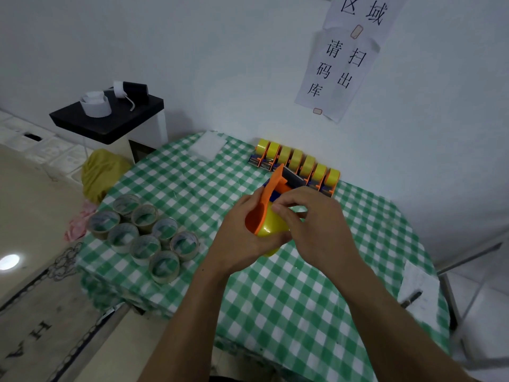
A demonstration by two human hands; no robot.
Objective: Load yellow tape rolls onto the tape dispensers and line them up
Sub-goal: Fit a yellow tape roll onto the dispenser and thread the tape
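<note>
Dispenser (271, 195): left hand (234, 232) curls round it, steadying it.
Yellow roll (271, 230): right hand (311, 224) pinches it, probably seating it.
Far row: loaded dispensers (297, 164) lined along the wall.

Both bare forearms come up from the bottom edge and meet in the middle, wrists pretty close together. The left hand (234, 238) is cupped round the orange tape dispenser (254, 220) from the left, fingers wrapped underneath. The right hand (314, 219) sits knuckles-up just beside it, thumb and forefinger curled in, pinching at the yellow tape roll (271, 228).
</note>
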